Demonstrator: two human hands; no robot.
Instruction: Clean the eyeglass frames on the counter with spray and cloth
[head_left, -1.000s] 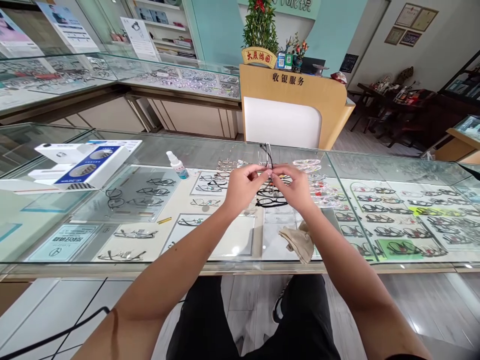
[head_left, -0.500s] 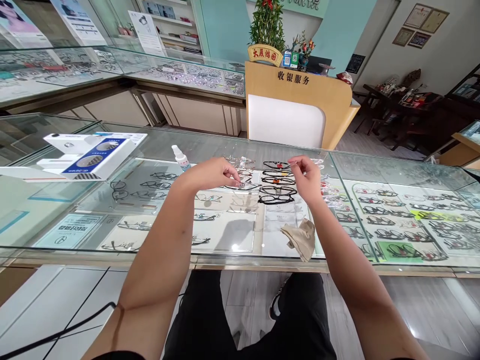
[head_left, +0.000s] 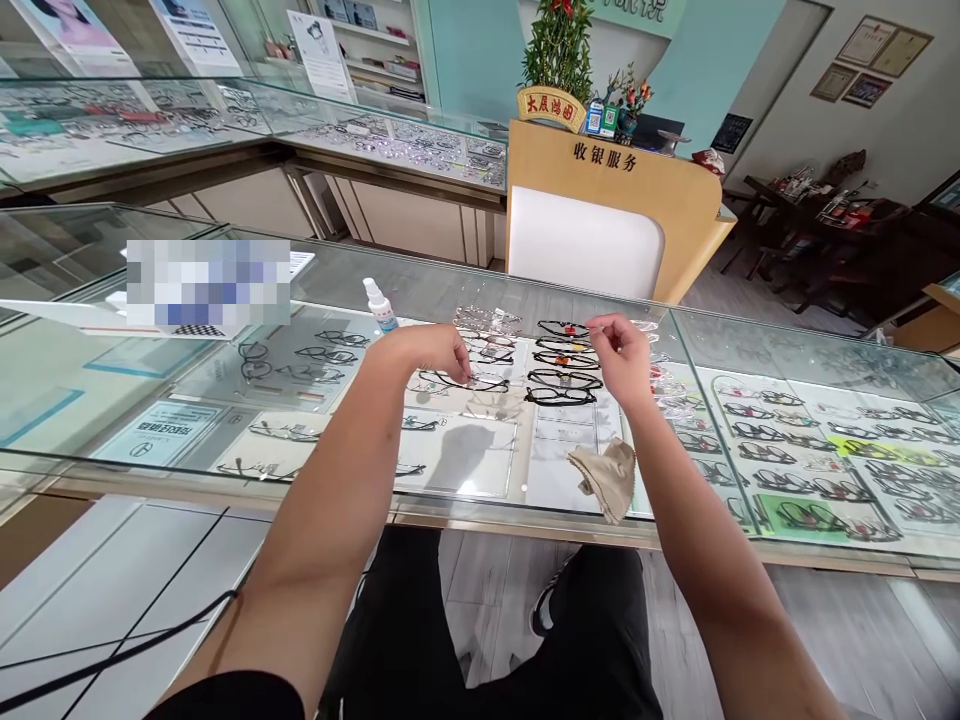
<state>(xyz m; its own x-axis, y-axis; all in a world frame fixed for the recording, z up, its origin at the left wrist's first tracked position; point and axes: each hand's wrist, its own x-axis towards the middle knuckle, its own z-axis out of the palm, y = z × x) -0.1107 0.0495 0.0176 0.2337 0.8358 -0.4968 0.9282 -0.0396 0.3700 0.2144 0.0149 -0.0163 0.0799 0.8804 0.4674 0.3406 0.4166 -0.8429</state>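
Note:
My left hand pinches a thin-framed pair of glasses at the lower end of a middle column of frames on the glass counter. Beside the top of a column of dark glasses is my right hand, its fingers curled together; whatever they hold, if anything, is too small to make out. Clear-framed glasses lie partly behind that hand. A beige cloth rests crumpled near the counter's front edge. Left of the frames stands a white spray bottle.
A blurred white and blue box sits at the left of the counter. More glasses are displayed under the glass at the right. Beyond stands a wooden cash desk with a plant on it.
The thin-framed glasses at my left hand now lie slightly lower and show more fully. My right hand remains beside the dark frames. The whole view has shifted a little.

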